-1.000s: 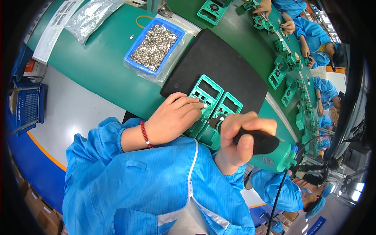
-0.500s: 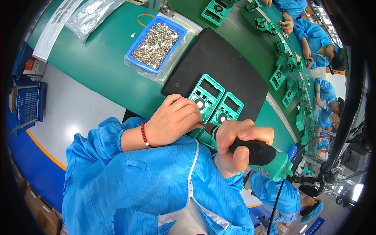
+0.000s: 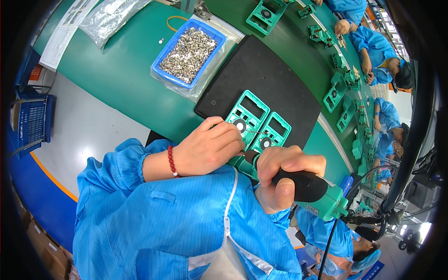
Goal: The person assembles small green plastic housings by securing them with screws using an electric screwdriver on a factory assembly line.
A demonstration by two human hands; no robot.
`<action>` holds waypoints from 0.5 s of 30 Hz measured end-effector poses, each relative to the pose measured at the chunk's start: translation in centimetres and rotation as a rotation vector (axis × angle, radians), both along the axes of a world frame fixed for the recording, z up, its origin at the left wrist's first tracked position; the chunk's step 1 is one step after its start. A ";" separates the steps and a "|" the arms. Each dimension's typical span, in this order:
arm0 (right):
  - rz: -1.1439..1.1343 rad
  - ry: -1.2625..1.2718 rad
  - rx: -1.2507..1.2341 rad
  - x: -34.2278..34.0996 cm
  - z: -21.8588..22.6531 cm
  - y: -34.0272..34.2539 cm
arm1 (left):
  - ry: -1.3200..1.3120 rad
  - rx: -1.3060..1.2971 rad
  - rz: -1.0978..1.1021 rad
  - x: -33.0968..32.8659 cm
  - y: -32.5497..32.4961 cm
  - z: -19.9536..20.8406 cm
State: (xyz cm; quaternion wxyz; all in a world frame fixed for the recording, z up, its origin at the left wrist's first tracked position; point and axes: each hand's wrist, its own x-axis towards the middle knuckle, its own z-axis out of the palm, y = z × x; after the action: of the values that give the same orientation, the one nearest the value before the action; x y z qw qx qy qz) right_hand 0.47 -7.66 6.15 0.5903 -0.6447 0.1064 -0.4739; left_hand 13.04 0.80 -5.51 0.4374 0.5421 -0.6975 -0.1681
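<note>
The right hand (image 3: 285, 173), right of the middle of the frame, has its grip closed around a green and black power screwdriver (image 3: 310, 189); this is the same as one second ago. What changes is where the tool points. Earlier its nose was higher, beside the round part of the right case half (image 3: 275, 138); now it is lower, just beside the fingertips of the left hand (image 3: 212, 145).

The left hand has also moved down a little. Because of this, the round black speaker (image 3: 240, 125) in the left case half (image 3: 252, 122), which was mostly covered by the fingers, is now largely visible. The left fingers are bent and close together over the lower part of this half, but I cannot tell whether they pinch some small thing, since the fingertips hide it. The very tip of the screwdriver is hidden too.

Both green halves lie side by side at the centre of the frame, at the near edge of a black mat (image 3: 261, 70) on the green table (image 3: 116, 88), and a thin red wire (image 3: 254, 132) runs between them. In my judgement, both hands now work at one same place. The blue tray (image 3: 172, 80) of small metal parts (image 3: 190, 56), at upper centre-left, remains untouched.
</note>
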 end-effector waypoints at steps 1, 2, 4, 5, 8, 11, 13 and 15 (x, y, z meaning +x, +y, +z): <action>0.015 -0.008 0.007 0.0 -0.1 -0.1 | 0.018 0.017 -0.014 0.1 0.0 0.2; 0.029 -0.016 0.015 0.0 -0.1 -0.1 | 0.037 0.034 -0.027 0.2 0.0 0.4; 0.025 0.000 0.010 0.2 0.1 0.0 | 0.073 0.067 -0.056 0.4 0.0 0.7; 0.019 0.014 0.005 0.2 0.2 0.0 | 0.091 0.084 -0.070 0.5 0.0 0.8; 0.012 0.040 -0.017 0.4 0.2 0.0 | 0.128 0.119 -0.093 0.7 0.1 0.7; 0.072 0.000 0.031 0.7 -0.1 -0.2 | 0.510 0.299 -0.078 0.8 0.2 0.1; -0.092 0.052 0.013 0.8 -0.8 -0.3 | 0.771 0.422 -0.076 0.9 0.3 -0.1; -0.119 0.050 0.013 1.7 -0.8 -0.8 | -0.137 -0.079 0.168 3.2 0.8 3.2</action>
State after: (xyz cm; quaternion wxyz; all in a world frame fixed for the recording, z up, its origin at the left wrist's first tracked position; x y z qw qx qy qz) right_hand 2.16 -8.41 5.39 0.5624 -0.6449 0.1625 -0.4913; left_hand 16.25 1.62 -2.32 0.4225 0.5912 -0.6839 -0.0658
